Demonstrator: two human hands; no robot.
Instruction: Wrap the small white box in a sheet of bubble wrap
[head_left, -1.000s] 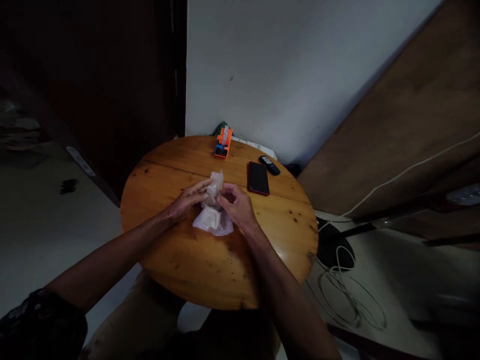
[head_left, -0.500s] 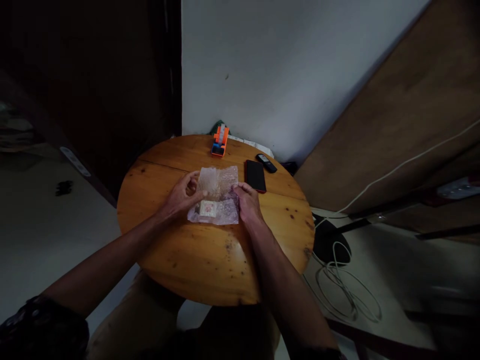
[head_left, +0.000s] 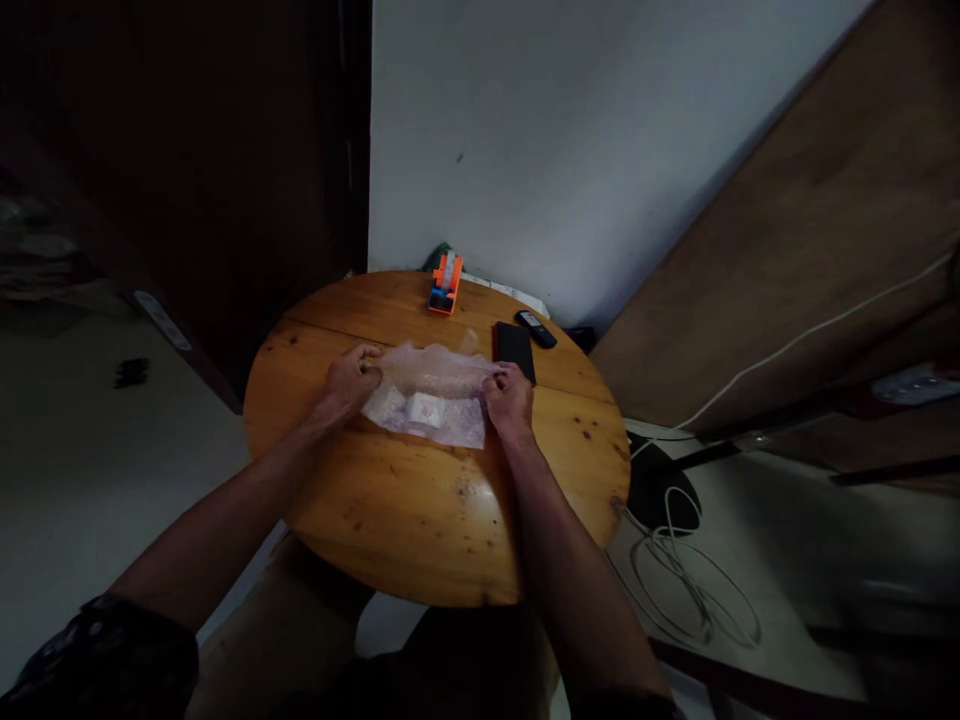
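Bubble wrap held open around a small white box, head view. I judge the step in hand to be unwrapping: the bubble wrap (head_left: 450,365) lies spread on the round wooden table (head_left: 405,530), and the white box (head_left: 426,410) sits on its near part, left of the middle. My left hand (head_left: 351,380) appears to pinch the sheet's left edge between thumb and curled fingers; my right hand (head_left: 510,400) pinches the right edge, just at the near end of the black phone (head_left: 513,346). As I read it, the next move calls for keeping both edges apart and flattening the rippled far side, so that the box can be lifted freely.

Compared with half a second ago, the sheet is wider, my hands stand farther apart, and the box, then near the left edge, has more wrap exposed to its left.
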